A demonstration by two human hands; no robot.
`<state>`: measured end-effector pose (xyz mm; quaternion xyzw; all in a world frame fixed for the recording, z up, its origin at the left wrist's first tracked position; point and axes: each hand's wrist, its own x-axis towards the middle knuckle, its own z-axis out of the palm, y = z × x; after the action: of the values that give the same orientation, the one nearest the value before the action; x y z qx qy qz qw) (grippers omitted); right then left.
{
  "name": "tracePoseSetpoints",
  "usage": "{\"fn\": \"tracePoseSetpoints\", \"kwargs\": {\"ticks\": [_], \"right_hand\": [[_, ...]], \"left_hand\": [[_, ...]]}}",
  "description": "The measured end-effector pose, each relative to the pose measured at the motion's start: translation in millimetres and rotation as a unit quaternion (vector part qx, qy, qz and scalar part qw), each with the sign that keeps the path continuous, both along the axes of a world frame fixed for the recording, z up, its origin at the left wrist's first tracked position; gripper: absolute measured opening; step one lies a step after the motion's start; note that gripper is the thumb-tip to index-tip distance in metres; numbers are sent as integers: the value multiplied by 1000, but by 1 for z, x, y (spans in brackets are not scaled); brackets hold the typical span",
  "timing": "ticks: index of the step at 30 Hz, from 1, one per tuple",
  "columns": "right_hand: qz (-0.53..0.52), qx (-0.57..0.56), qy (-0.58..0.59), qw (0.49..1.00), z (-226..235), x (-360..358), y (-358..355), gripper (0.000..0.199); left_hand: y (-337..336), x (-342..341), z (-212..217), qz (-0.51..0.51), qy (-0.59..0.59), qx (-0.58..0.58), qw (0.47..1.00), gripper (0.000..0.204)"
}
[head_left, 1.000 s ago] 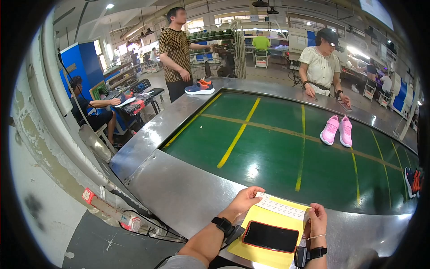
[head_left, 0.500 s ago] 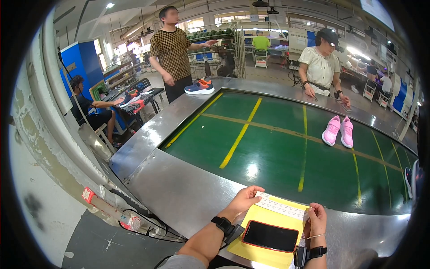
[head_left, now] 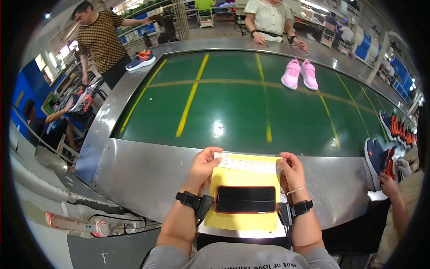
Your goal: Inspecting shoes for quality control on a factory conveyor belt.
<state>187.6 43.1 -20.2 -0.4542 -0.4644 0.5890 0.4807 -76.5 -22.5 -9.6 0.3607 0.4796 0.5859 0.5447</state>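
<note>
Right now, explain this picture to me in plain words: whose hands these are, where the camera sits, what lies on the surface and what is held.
The view comes from a wide-angle camera worn on a person's head, looking down, so straight edges bend near the rim. The two forearms rising from the bottom are that person's own. The left hand and right hand pinch the two ends of a white paper strip at the top of a yellow sheet. A dark phone lies on that sheet. All this rests on a metal counter edging a green conveyor belt. On the belt sits a pair of pink shoes. Other people work around it.
</note>
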Motion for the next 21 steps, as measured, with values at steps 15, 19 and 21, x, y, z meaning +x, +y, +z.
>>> {"fn": "tracePoseSetpoints", "kwargs": {"ticks": [15, 19, 21], "right_hand": [[1, -12, 26, 1000, 0, -2, -5, 18], [-25, 10, 50, 998, -19, 7, -3, 18], [-28, -1, 44, 999, -14, 12, -7, 17]], "left_hand": [[-2, -5, -11, 5, 12, -1, 1000, 24], [0, 4, -9, -19, -8, -18, 1000, 24], [3, 8, -8, -36, 49, -2, 998, 24]]}}
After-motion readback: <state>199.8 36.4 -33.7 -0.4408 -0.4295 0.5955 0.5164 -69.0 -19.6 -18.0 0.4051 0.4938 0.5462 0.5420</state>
